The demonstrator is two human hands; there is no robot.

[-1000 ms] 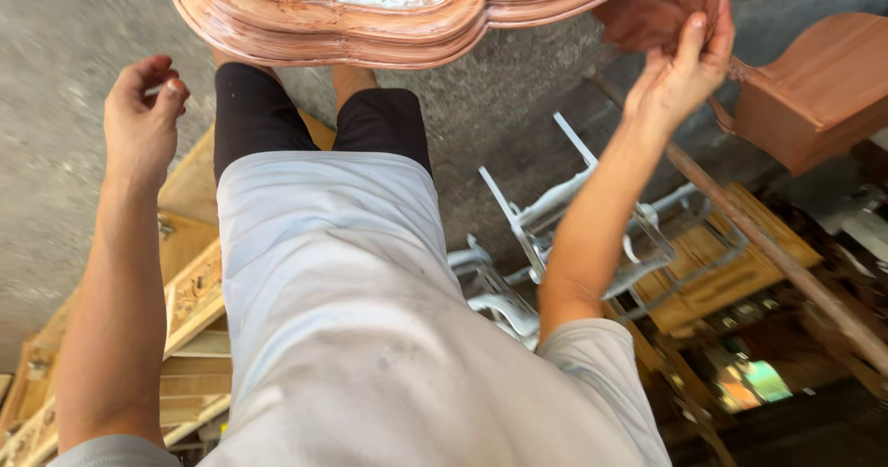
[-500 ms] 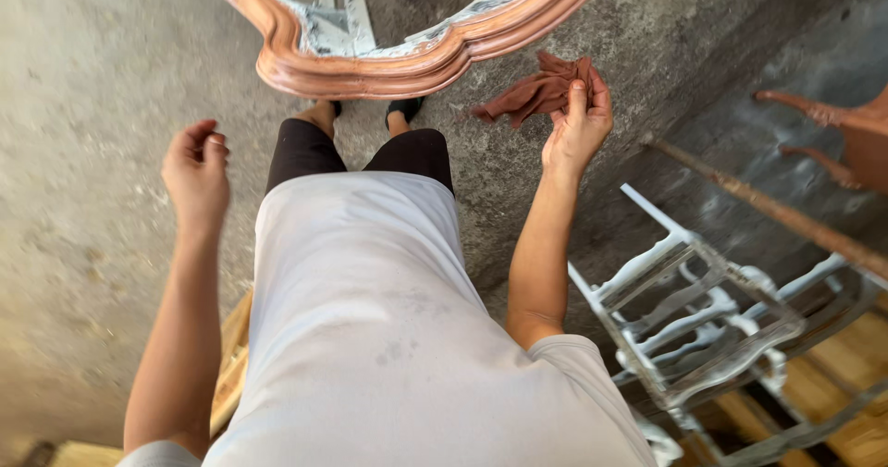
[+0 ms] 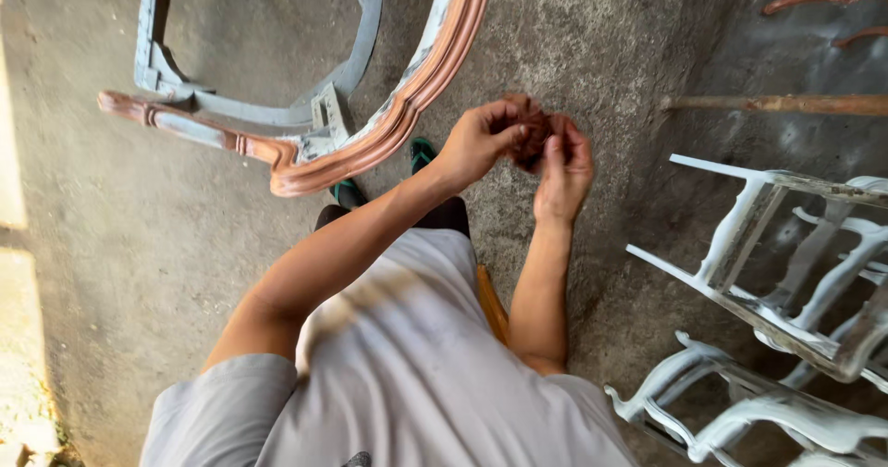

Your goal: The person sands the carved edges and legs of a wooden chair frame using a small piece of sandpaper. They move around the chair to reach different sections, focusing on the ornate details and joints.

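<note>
Rough grey concrete floor (image 3: 139,245) filled the view from above, with sunlight falling along its left edge. A person in a pale grey shirt stood looking down at both hands, raised together in front of the body. The left hand (image 3: 481,139) and the right hand (image 3: 562,166) were closed around a small reddish-brown rag (image 3: 532,134), bunched into a wad between the fingertips; most of the cloth was hidden by the fingers. Just beyond the person's feet lay a carved wooden chair frame (image 3: 407,106), its curved rail stained reddish-brown on the outer face and grey with primer on the inner side. To the right, well apart from the hands, stood several white-primed chair frames (image 3: 768,273), stacked at angles. A brown wooden rail (image 3: 786,104) lay across the floor farther back.

The rag looked loosely gathered, so it could slip from the fingertips and land on the dusty floor, picking up grit that might scratch a stained surface. Stain on the fingers might also mark the white frames if the hands brushed them.
</note>
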